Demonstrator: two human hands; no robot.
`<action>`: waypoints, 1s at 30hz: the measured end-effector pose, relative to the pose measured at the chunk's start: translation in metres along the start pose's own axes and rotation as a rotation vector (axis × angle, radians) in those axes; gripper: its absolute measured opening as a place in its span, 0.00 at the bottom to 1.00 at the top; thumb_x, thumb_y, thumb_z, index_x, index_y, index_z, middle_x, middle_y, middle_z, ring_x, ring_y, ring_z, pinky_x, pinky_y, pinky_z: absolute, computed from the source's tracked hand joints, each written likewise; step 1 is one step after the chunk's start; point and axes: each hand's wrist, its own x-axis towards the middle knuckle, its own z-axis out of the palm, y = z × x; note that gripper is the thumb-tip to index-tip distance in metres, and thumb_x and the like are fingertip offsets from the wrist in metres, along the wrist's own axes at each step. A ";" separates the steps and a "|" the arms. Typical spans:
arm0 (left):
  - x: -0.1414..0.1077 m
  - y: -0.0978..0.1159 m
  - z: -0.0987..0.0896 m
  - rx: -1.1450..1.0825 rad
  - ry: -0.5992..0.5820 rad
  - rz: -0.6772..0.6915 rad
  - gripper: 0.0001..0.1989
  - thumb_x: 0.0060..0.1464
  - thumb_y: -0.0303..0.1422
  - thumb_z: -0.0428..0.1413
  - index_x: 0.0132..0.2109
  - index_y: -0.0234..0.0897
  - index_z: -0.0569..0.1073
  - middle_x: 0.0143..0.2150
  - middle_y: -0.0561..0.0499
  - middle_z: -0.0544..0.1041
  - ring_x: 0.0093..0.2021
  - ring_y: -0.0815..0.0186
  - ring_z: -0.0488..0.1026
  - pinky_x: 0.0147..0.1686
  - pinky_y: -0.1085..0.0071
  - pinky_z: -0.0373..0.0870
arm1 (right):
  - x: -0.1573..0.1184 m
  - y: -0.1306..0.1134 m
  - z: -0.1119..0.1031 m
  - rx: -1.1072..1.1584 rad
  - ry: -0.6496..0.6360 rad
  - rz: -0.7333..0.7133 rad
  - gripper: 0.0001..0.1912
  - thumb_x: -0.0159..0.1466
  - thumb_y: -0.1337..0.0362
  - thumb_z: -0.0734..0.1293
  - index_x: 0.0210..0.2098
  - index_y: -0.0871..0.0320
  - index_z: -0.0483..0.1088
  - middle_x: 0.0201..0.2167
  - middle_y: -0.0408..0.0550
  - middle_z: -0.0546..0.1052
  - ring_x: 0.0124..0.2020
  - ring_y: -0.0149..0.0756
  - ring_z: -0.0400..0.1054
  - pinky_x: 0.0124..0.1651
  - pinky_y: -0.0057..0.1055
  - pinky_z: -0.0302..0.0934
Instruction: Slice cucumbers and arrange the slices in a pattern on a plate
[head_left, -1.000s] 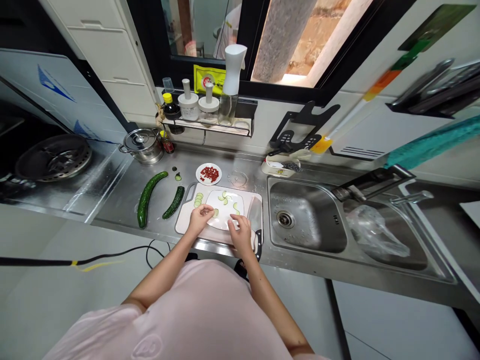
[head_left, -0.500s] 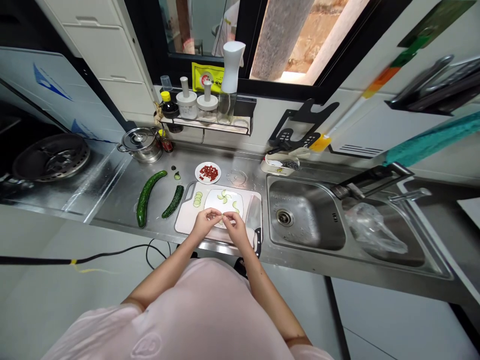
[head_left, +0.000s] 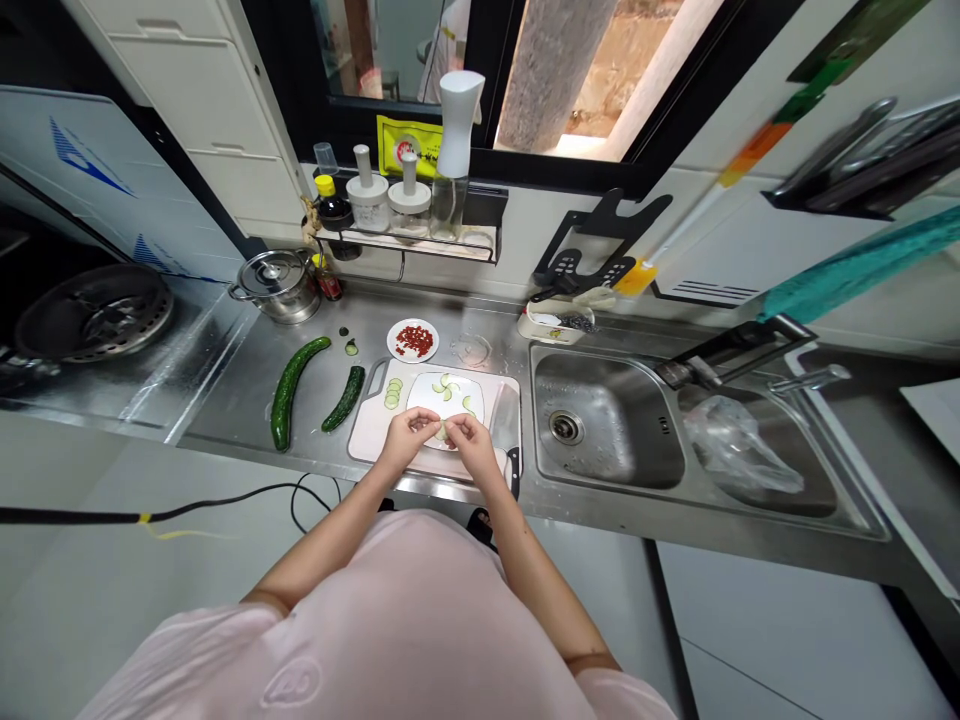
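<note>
My left hand (head_left: 409, 434) and my right hand (head_left: 468, 440) meet over the near edge of a white square plate (head_left: 417, 388). Their fingertips pinch a small pale green cucumber slice (head_left: 442, 431) between them. On the plate, thin cucumber pieces (head_left: 446, 387) form a pinwheel, and another piece (head_left: 469, 404) lies at its right. The plate rests on a cutting board (head_left: 366, 430). A short row of cucumber slices (head_left: 393, 393) lies on the board's left side, and a knife (head_left: 506, 425) lies along its right, its black handle toward me.
Left of the board are a cut cucumber (head_left: 345, 400) and a longer one (head_left: 293, 394). Behind it sits a plate of red pieces (head_left: 412, 341). A lidded pot (head_left: 277, 287) stands at the back left; a sink (head_left: 611, 425) is at the right.
The camera view has shifted slightly. My hands have stayed together over the plate's near edge, and the slice between the fingertips shows more clearly.
</note>
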 end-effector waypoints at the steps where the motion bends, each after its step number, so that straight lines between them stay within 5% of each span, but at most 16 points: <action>1: 0.000 0.000 0.000 -0.005 0.010 0.003 0.13 0.43 0.38 0.62 0.36 0.34 0.75 0.30 0.50 0.74 0.30 0.70 0.69 0.33 0.73 0.65 | 0.000 -0.001 0.000 0.002 0.001 -0.002 0.15 0.54 0.52 0.67 0.30 0.57 0.66 0.23 0.42 0.69 0.24 0.29 0.64 0.27 0.27 0.60; 8: -0.001 0.003 -0.001 -0.074 0.035 -0.156 0.18 0.46 0.45 0.59 0.38 0.34 0.73 0.29 0.49 0.75 0.26 0.72 0.67 0.26 0.76 0.59 | 0.004 -0.008 -0.003 0.008 0.049 -0.027 0.14 0.55 0.53 0.67 0.30 0.57 0.66 0.23 0.42 0.69 0.25 0.30 0.64 0.26 0.26 0.59; 12: -0.005 0.002 -0.002 -0.144 -0.124 -0.443 0.25 0.48 0.54 0.53 0.32 0.33 0.73 0.27 0.47 0.75 0.20 0.74 0.62 0.19 0.76 0.48 | 0.006 -0.012 -0.004 -0.001 0.055 -0.057 0.14 0.56 0.52 0.66 0.31 0.57 0.66 0.23 0.41 0.69 0.25 0.30 0.63 0.27 0.26 0.59; 16: -0.008 0.005 -0.001 -0.243 -0.259 -0.592 0.30 0.48 0.59 0.48 0.32 0.34 0.74 0.27 0.47 0.75 0.20 0.75 0.63 0.19 0.76 0.49 | 0.006 -0.015 -0.005 -0.022 0.046 -0.089 0.13 0.57 0.53 0.65 0.31 0.57 0.67 0.24 0.42 0.69 0.25 0.30 0.62 0.27 0.25 0.59; 21: -0.006 0.009 -0.003 -0.310 -0.317 -0.618 0.30 0.49 0.59 0.46 0.32 0.34 0.73 0.27 0.49 0.74 0.20 0.75 0.63 0.19 0.77 0.50 | 0.004 -0.014 -0.006 -0.119 0.018 -0.123 0.10 0.57 0.56 0.64 0.28 0.57 0.67 0.25 0.43 0.70 0.27 0.30 0.62 0.29 0.26 0.59; 30: -0.002 0.007 -0.003 -0.380 -0.230 -0.506 0.17 0.42 0.42 0.62 0.35 0.34 0.72 0.35 0.48 0.74 0.26 0.76 0.66 0.21 0.80 0.53 | 0.002 -0.018 -0.007 -0.196 -0.063 -0.150 0.07 0.57 0.61 0.63 0.27 0.57 0.68 0.24 0.42 0.72 0.27 0.30 0.63 0.32 0.27 0.59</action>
